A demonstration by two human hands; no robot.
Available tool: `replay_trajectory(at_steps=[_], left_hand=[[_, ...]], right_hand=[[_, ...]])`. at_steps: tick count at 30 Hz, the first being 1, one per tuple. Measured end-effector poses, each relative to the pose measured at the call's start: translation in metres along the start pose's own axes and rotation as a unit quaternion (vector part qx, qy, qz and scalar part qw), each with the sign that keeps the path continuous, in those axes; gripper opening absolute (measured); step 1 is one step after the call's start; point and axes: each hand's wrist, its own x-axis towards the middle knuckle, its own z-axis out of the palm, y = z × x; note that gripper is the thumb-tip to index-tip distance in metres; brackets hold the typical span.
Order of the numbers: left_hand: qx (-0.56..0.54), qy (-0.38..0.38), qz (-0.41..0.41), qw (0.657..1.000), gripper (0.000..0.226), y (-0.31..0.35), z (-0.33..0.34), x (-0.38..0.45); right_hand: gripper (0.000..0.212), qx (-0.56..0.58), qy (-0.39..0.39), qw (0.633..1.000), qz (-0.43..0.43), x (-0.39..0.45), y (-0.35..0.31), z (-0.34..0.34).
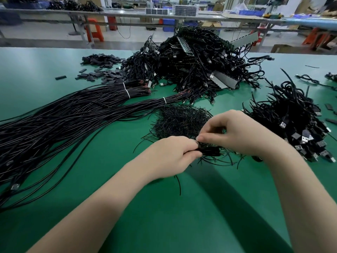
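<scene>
My left hand point(170, 154) grips a small coiled bundle of black cable point(209, 151) just above the green table point(182, 207). My right hand point(237, 132) is curled over the same bundle and pinches something thin and black at its top, between thumb and fingers. What it pinches is too small to make out. Both hands meet at the near edge of a heap of thin black ties point(180, 119).
Long black cables point(63, 121) bound with white ties lie to the left. A large tangled pile of USB cables point(197, 61) sits behind. Coiled cables with USB plugs point(291, 117) are heaped at the right. Small black sleeves point(102, 68) are scattered at the back left.
</scene>
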Motion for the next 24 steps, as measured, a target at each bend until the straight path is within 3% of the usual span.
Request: replay_trajectory(at_steps=[2,4,7,8,10,12,15,24], left_hand=[[-0.112,-0.031,0.041,0.992,0.031,0.000,-0.008,-0.001],[-0.258,-0.043,0.047,0.964,0.020,0.002,-0.013,-0.002],[-0.470,-0.047,0.038,0.881,0.017,0.005,-0.012,-0.004],[-0.543,-0.039,0.014,0.839,0.018,0.006,-0.011,-0.003],[-0.651,0.000,-0.059,0.756,0.023,0.005,-0.010,0.000],[-0.674,0.060,-0.127,0.725,0.026,0.005,-0.008,0.005],[-0.660,0.136,-0.196,0.712,0.029,0.009,-0.003,0.009],[-0.544,0.236,-0.260,0.762,0.018,0.003,0.000,0.009]], right_hand=[[0.014,0.152,-0.058,0.987,0.004,-0.002,0.010,-0.005],[0.011,0.309,-0.084,0.947,0.008,-0.003,0.019,-0.002],[0.028,0.446,-0.071,0.892,0.010,0.002,0.019,0.013],[0.026,0.450,-0.040,0.892,0.007,0.005,0.016,0.018],[0.015,0.362,0.067,0.930,-0.010,0.011,0.010,0.025],[0.016,0.211,0.189,0.959,-0.012,0.017,0.005,0.034],[0.011,0.082,0.264,0.961,-0.010,0.018,-0.005,0.048],[0.015,0.039,0.259,0.965,0.006,0.018,-0.011,0.062]])
